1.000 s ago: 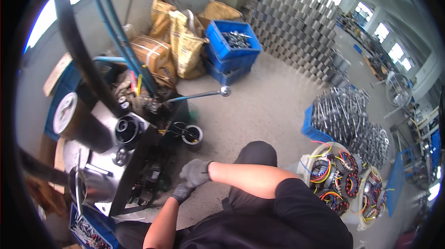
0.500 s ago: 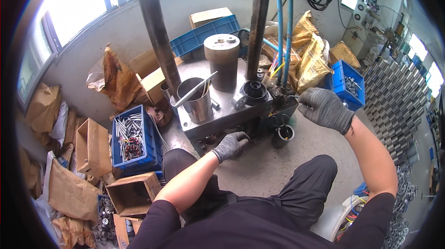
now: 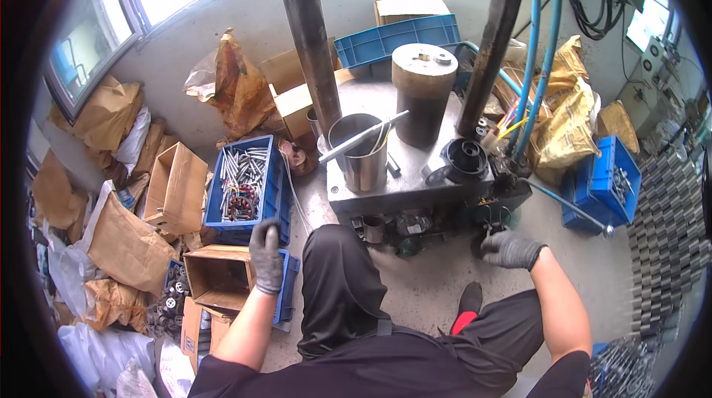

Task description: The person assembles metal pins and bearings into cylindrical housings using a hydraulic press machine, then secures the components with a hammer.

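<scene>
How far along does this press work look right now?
Done: nothing that shows. In hand: the left hand reaches toward the blue crate of metal parts; the right hand is low beside the press base. Both look empty. Left: the black die looks unloaded, and the crate is full.

Open brown carton (image 3: 222, 276) lies at lower left, another (image 3: 176, 184) left of the blue crate (image 3: 245, 183); tan box (image 3: 412, 7) stands behind the press; lit screen (image 3: 644, 21) upper right.

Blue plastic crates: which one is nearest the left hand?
The blue plastic crate of metal rods, just above the gloved left hand. The blue crate behind the press and the one at far right lie well away.
</scene>
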The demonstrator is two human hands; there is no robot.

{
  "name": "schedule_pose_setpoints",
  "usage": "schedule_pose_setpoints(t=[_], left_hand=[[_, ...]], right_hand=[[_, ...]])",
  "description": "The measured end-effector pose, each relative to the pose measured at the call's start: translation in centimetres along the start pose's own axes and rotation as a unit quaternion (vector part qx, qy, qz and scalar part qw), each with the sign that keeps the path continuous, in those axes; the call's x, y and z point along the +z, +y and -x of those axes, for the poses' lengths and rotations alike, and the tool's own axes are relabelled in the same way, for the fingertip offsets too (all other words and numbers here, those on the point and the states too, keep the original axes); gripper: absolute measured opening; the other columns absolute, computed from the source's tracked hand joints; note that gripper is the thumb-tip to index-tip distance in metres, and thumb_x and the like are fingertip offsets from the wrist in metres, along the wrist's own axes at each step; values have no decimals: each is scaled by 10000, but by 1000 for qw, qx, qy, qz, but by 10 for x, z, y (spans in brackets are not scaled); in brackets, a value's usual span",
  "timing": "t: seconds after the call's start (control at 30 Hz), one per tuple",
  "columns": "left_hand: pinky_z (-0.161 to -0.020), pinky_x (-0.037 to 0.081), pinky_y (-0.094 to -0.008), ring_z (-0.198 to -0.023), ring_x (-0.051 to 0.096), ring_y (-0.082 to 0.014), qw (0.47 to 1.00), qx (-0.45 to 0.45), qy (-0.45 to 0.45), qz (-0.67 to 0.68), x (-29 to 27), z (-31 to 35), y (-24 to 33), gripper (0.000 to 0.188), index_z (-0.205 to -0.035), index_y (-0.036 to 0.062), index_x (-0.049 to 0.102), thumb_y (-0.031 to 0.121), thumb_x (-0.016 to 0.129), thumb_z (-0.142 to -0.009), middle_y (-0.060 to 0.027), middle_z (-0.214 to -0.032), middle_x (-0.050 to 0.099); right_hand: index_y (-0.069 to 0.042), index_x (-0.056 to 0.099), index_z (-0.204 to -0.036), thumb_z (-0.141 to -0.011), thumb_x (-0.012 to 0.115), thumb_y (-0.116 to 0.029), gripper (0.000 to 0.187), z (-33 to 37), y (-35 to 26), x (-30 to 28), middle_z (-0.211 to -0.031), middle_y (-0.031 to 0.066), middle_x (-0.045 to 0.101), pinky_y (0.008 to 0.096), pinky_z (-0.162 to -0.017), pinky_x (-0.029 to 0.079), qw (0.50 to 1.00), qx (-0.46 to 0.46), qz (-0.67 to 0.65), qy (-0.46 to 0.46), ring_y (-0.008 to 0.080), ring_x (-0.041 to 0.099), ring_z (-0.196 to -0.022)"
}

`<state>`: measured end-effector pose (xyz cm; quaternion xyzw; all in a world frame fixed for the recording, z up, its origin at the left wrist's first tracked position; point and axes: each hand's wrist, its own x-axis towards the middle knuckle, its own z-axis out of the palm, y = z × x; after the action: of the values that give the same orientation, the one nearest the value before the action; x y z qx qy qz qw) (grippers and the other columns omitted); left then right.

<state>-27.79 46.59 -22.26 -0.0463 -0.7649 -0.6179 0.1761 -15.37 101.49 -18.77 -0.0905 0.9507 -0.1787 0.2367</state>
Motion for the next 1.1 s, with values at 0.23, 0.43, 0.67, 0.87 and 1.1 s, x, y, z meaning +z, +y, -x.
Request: schedule_pose_setpoints(t=[0.23,0.43,0.67,0.87,1.1], left_hand=[[-927,536,-445,-1111,705,-384,896,51,-336,-286,-75,138,-269,458,-1241,4,698,359,600,-969,-268,-1177,729],[-931,539,-448,-1110,706,-384,910,38,-339,-234,-1,143,-334,455,-1253,10,694,356,592,-976,-259,-1174,733],[-935,542,-450,-1108,708,-383,922,16,-341,-180,46,147,-341,452,-1267,15,688,352,582,-985,-249,-1171,737],[-939,545,-452,-1106,709,-383,928,38,-337,-155,52,149,-333,449,-1279,21,683,348,573,-992,-241,-1168,741],[-944,548,-455,-1104,711,-382,916,118,-352,-154,60,100,-302,446,-1293,26,678,344,563,-1001,-231,-1165,746]], right_hand=[[-58,715,-1206,-923,752,-262,351,-30,-2,-17,-1079,182,719,437,-905,566,986,-108,-82,92,364,700,-1020],[-34,678,-1297,-970,707,-378,476,-62,24,-7,-1151,191,721,419,-955,561,986,-86,-138,-23,355,702,-1083],[-37,673,-1319,-984,664,-407,499,-101,74,33,-1214,213,720,422,-987,552,980,-1,-121,-156,358,701,-1127],[-32,693,-1264,-988,642,-433,489,-103,77,47,-1215,212,713,447,-1001,530,984,-7,-2,-179,385,676,-1141],[-69,685,-1297,-978,702,-389,452,-81,40,10,-1217,185,722,426,-1011,535,992,-23,-115,-48,339,686,-1164]])
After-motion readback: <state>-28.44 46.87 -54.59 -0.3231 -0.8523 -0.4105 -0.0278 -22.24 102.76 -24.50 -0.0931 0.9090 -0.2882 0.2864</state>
